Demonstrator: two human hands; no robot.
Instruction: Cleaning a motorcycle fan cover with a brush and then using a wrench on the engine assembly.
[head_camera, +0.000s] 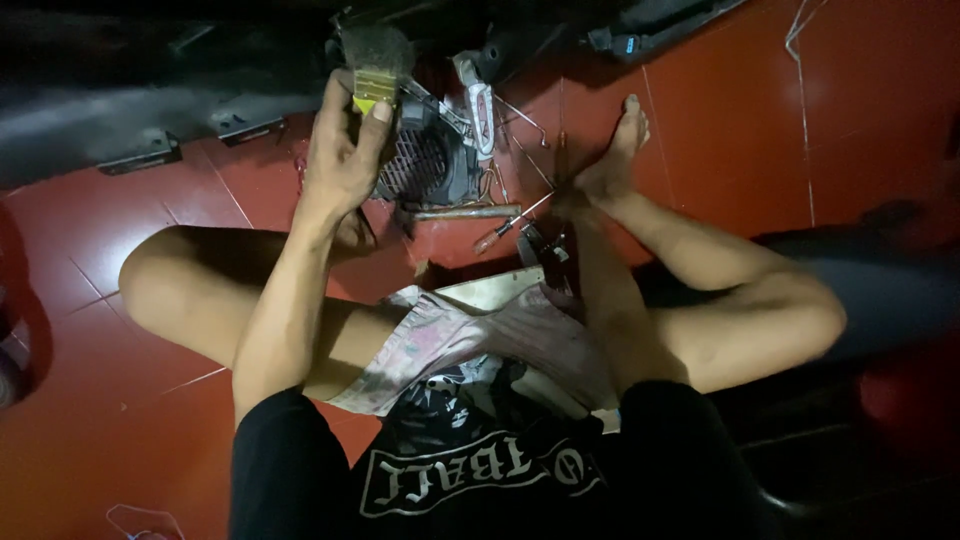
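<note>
Head view: my left hand (340, 160) has its grip closed on a yellow-ferruled paintbrush (374, 62), bristles raised toward the dark grilled engine cover (425, 160) on the red tiled floor (720, 150), apparently for dusting. My right hand (560, 255) sits low by a screwdriver (510, 225); I cannot tell its grip.

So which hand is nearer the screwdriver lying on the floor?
Right. The right hand reaches down close beside the screwdriver, near its handle end. The left hand is farther off, raised, holding a paintbrush against the dark engine part.
</note>
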